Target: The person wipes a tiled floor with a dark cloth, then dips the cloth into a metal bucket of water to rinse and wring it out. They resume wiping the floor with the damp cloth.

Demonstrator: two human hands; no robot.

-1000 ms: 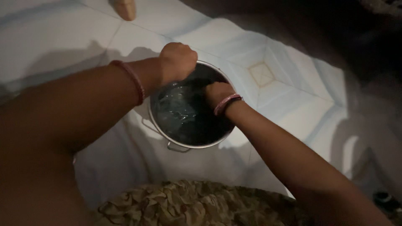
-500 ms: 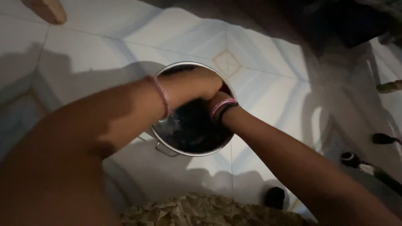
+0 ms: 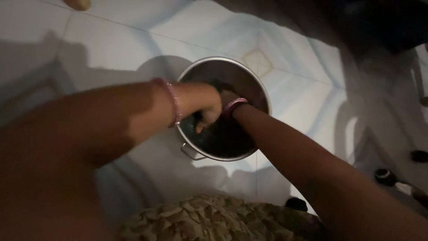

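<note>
A round steel pot (image 3: 235, 71) stands on the pale tiled floor, with a dark wet mass (image 3: 223, 136) lying in it. Both my hands are down inside the pot. My left hand (image 3: 203, 106) is curled into a fist that grips the dark mass near the pot's left side; a pink bangle (image 3: 172, 106) sits on that wrist. My right hand (image 3: 226, 95) lies just behind the left, mostly hidden by it and by the dark contents, so its fingers do not show. Its wrist carries a pink bangle (image 3: 234, 105).
A small loop handle (image 3: 191, 153) sticks out of the pot towards me. A leaf-patterned cloth (image 3: 209, 218) covers my lap at the bottom. Small dark objects (image 3: 385, 175) lie on the floor at the right, and a tan object (image 3: 78, 3) shows at the top left edge.
My left hand has come off the pot's rim and gone down inside, closing against my right hand on the dark mass. The view has shifted, so the pot sits further right.
</note>
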